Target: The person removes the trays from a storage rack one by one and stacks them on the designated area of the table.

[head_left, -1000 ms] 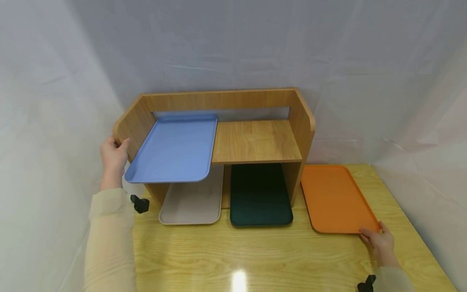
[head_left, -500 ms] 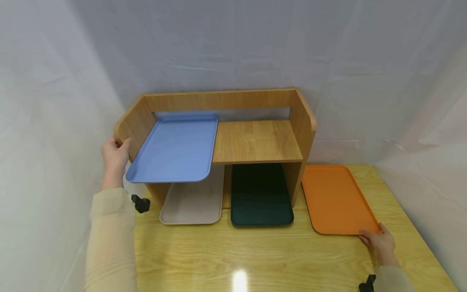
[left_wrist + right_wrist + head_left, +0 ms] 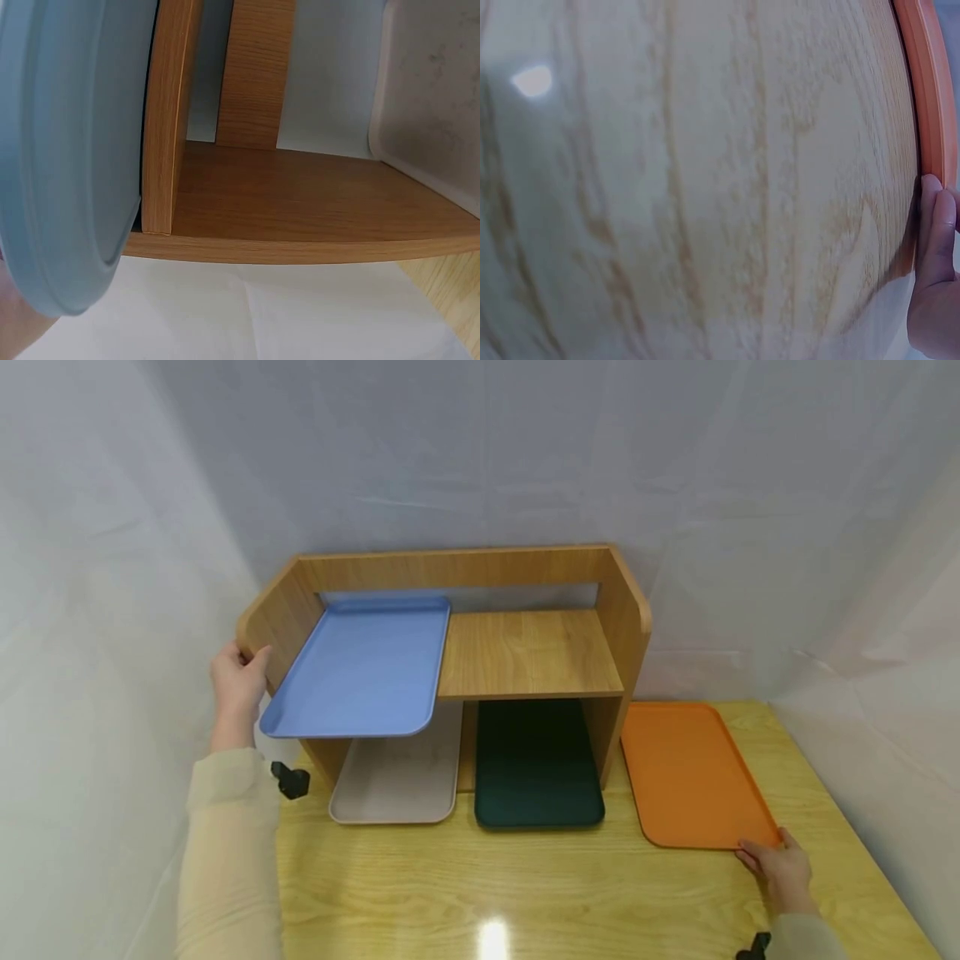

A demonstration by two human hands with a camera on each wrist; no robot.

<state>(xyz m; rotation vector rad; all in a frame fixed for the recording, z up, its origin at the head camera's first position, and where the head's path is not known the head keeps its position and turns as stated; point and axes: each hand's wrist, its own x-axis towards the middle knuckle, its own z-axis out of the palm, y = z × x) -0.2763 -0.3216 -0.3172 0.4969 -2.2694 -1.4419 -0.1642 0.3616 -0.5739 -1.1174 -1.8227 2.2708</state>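
My left hand (image 3: 238,687) grips the left side panel of a wooden desktop shelf (image 3: 534,652), its thumb on the front edge. Beside that hand, a blue tray (image 3: 367,664) lies on the upper board with its near end jutting past the front. In the left wrist view the blue tray (image 3: 67,135) covers most of the hand. At the table's right, an orange tray (image 3: 693,781) lies flat. My right hand (image 3: 783,870) pinches its near right corner. The right wrist view has the fingers against the orange tray's rim (image 3: 932,112).
Under the upper board, a beige tray (image 3: 397,785) occupies the left bay and a dark green tray (image 3: 538,768) the right bay. Both poke out over the light wooden table (image 3: 420,893). White sheeting (image 3: 480,452) hangs behind and at both sides.
The orange tray's near edge has shifted slightly toward me along with my right hand. My left hand keeps its place on the side panel.
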